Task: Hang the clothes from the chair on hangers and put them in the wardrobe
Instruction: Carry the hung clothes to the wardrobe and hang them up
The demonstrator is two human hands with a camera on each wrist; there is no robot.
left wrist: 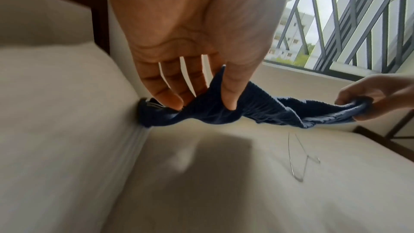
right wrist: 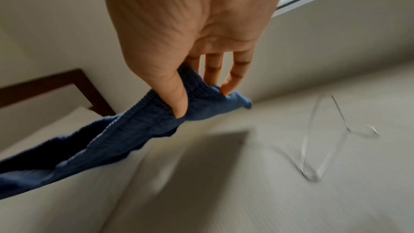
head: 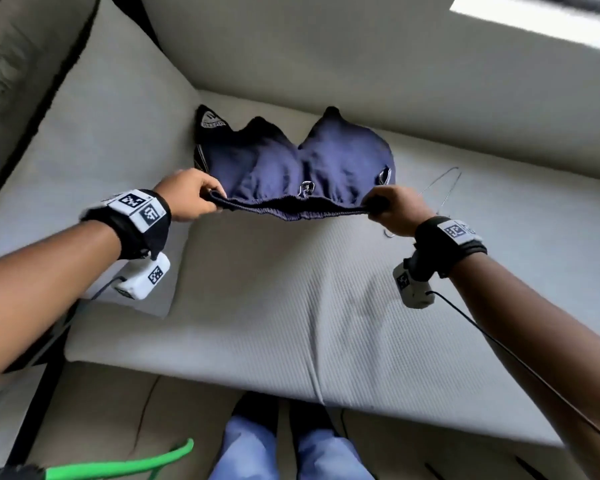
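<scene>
Shorts (head: 298, 164) between both hands' pinching fingers (left wrist: 228, 98).

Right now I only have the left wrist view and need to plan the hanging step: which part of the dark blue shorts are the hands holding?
Observer: The head view shows the left hand and right hand stretching the waistband of the shorts; the legs lie on the mattress.
Operator: Any other hanger besides the wire one?
Observer: A green hanger shows low near the floor.
</scene>
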